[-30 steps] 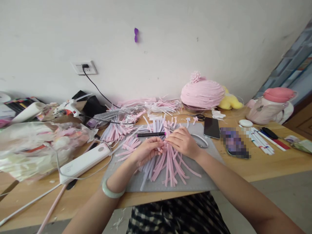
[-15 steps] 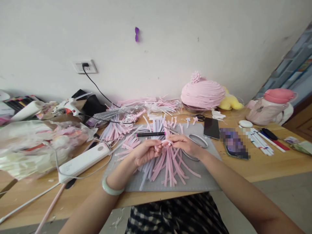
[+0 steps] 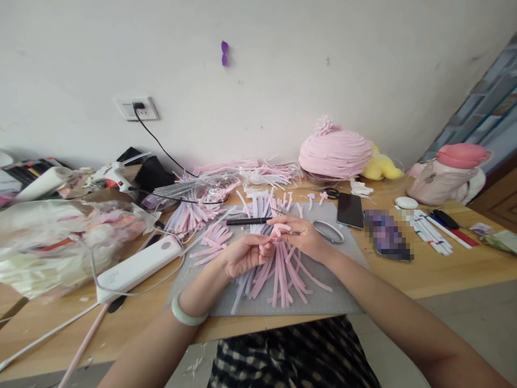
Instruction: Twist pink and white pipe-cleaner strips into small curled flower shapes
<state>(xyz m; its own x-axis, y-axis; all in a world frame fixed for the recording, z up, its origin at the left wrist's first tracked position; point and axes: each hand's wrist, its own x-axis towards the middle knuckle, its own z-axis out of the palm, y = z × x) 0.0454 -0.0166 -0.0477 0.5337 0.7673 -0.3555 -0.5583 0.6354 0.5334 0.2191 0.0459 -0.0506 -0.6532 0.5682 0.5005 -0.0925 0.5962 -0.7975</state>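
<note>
Between my two hands, above the grey cutting mat, is a bent pink pipe cleaner. My left hand is closed, pinching its lower part between thumb and fingers. My right hand is closed on the upper part, with the fingertips close to the left ones. Below the hands, long pink pipe cleaners and pale lilac ones fan out over the mat. A black marker lies just behind my hands. Scissors with grey handles are partly hidden by my right hand.
Short pink pieces lie at the mat's left. A white power strip with cables and a plastic bag are further left. Two phones, a black one among them, and several white pens lie right. A pink pipe-cleaner dome stands behind.
My right fingers have shifted their grip and lifted slightly over the pipe cleaner, which is now bent upward rather than stretched sideways between the hands. My left hand has moved slightly right.
</note>
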